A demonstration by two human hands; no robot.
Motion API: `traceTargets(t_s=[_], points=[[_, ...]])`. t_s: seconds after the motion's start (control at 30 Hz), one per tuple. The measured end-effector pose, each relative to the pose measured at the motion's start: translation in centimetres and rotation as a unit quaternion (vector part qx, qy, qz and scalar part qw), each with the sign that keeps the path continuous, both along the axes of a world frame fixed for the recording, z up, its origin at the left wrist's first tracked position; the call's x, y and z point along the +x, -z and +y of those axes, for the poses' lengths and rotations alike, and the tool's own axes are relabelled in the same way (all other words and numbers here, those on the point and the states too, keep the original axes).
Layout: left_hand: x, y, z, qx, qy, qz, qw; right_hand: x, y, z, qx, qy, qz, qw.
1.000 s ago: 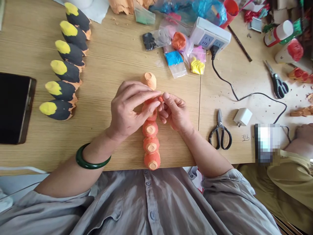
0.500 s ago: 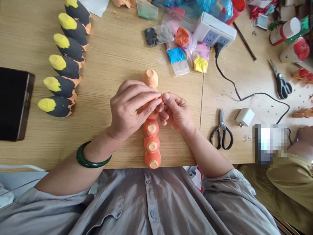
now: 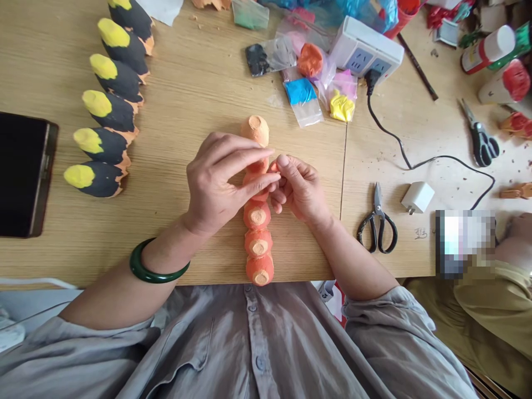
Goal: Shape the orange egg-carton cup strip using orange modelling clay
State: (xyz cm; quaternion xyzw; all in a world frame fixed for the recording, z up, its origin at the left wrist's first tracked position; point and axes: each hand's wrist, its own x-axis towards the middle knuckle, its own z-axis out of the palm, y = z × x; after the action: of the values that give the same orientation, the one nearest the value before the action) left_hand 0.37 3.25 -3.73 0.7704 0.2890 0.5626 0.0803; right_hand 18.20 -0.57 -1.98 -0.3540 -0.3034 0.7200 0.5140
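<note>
A column of rounded orange pieces with pale flat spots runs up the middle of the wooden table; its top piece is paler. Over its upper part, my left hand has thumb and forefinger spread apart, with nothing gripped between them. Just right of the column, my right hand pinches a small bit of orange clay between thumb and forefinger. The left thumb tip is close to that bit; whether they touch I cannot tell. My hands hide some of the column's upper pieces.
Black-and-yellow shells line the left, beside a dark phone-like device. Clay bags and a power strip lie at the back. Scissors and a white plug are right. Another person's arm rests far right.
My left thumb and forefinger have parted, and the forefinger has lifted off the orange bit. My right hand keeps its pinch in nearly the same place.
</note>
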Motion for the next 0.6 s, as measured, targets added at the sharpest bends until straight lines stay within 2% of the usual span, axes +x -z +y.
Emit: traceTargets(t_s=[0.2,0.37,0.53,0.6], points=[[0.0,-0.4,-0.2,-0.011,0.026,0.001,1.0,0.0,0.0,-0.1,0.008,-0.01,-0.028,1.0],[-0.8,-0.6,-0.5,-0.117,0.014,0.049,0.992,0.0,-0.1,-0.2,-0.006,-0.018,-0.033,0.999],[-0.6,-0.3,-0.2,-0.042,0.017,0.011,0.999,0.2,-0.1,0.0,0.0,0.001,-0.01,1.0],[-0.6,-0.5,-0.4,-0.051,0.022,0.009,0.998,0.3,0.0,-0.1,0.0,-0.006,-0.018,1.0]])
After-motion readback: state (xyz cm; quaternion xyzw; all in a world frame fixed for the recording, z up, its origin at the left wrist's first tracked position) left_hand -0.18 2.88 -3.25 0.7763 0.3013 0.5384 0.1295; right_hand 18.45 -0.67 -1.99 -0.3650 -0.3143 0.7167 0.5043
